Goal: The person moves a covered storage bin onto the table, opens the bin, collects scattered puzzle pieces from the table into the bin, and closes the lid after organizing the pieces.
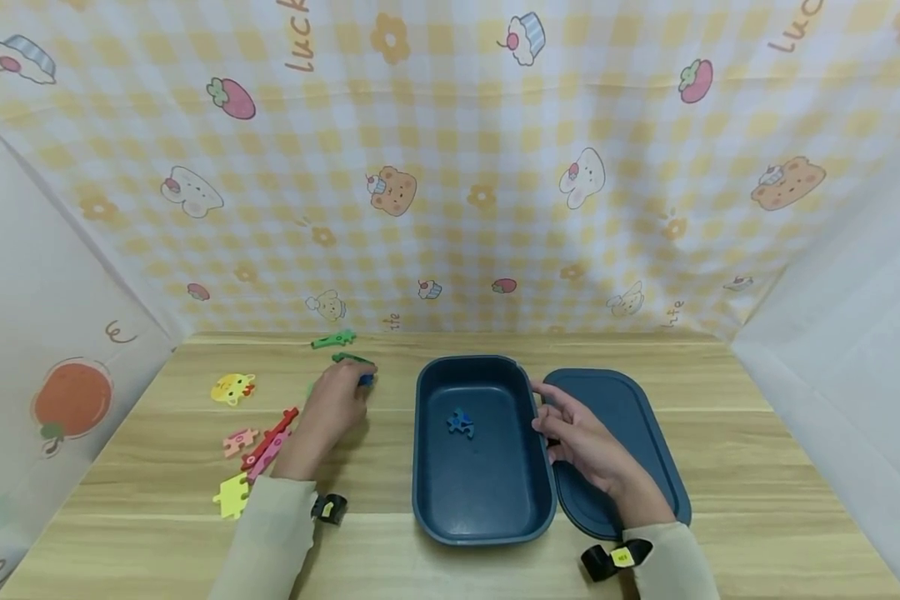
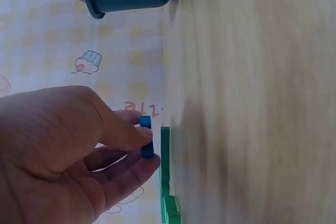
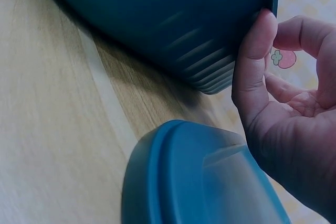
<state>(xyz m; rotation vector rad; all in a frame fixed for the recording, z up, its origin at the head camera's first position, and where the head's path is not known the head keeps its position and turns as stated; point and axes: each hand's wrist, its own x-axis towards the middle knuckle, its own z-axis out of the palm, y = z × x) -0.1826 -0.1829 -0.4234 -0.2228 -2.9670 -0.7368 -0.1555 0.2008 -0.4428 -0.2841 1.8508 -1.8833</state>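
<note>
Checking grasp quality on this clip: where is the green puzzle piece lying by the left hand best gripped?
Probably by its long thin edges, pinched from above: the green puzzle piece lies flat on the table, its faces unreachable. The left hand already pinches a blue piece.

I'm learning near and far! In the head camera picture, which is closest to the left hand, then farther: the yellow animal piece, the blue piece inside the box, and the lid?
1. Yellow animal piece, left of the left hand.
2. Blue piece, inside the box, to the right.
3. Lid, beyond the box, far right.
</note>
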